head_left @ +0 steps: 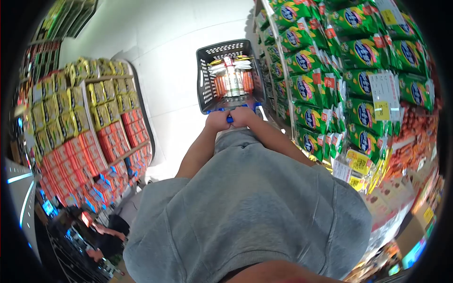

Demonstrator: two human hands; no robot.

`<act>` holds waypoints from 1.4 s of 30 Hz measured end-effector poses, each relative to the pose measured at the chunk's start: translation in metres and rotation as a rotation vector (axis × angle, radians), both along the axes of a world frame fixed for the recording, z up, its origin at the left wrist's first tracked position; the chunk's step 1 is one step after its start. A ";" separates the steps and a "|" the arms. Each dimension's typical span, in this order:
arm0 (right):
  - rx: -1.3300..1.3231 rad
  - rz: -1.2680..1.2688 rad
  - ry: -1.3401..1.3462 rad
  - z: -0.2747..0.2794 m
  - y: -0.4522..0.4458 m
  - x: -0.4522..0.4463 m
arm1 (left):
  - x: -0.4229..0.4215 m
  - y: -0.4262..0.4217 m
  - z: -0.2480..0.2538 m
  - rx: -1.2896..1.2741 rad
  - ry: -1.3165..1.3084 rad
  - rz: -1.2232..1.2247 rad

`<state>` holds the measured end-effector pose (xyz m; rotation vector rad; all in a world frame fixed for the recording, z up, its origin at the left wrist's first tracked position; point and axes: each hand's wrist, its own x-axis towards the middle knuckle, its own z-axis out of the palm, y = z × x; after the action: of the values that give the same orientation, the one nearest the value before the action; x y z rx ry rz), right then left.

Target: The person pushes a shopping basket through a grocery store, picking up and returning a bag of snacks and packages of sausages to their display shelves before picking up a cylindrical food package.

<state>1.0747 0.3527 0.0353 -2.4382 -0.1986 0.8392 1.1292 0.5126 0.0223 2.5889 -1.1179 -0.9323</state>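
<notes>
My left hand and my right hand are side by side, fingers wrapped round the blue handle of a shopping cart. Beyond them is the cart's dark grey perforated basket. White-labelled cylindrical packages stand in its middle, with orange-red packs beside them. White and yellow packets lie across the far part of the basket. Both arms reach forward from a grey short-sleeved top, and the undersides of the hands are hidden.
Green snack bags hang in rows close on the right, with price tags. A shelf of yellow packs and red packs stands on the left. Pale floor runs between. Another person is at lower left.
</notes>
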 end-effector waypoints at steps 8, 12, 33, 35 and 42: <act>0.003 -0.098 -0.112 -0.007 -0.015 0.039 | 0.057 -0.026 0.018 0.056 0.088 -0.023; -0.079 -0.189 -0.175 -0.023 -0.016 0.048 | 0.084 -0.034 0.002 0.035 0.131 -0.062; -0.389 -1.606 -0.998 0.185 -0.147 -0.111 | 0.110 -0.030 -0.011 -0.174 0.313 -0.131; -0.231 -1.708 -0.926 0.188 -0.150 -0.129 | 0.111 -0.025 -0.029 -0.214 0.367 -0.103; -0.281 -1.766 -0.727 0.181 -0.151 -0.191 | 0.103 -0.041 0.000 -0.047 0.337 -0.097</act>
<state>0.8834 0.2014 0.2165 -1.8997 1.6050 -0.8140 1.2323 0.4714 0.0222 2.2450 -1.1588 -1.2870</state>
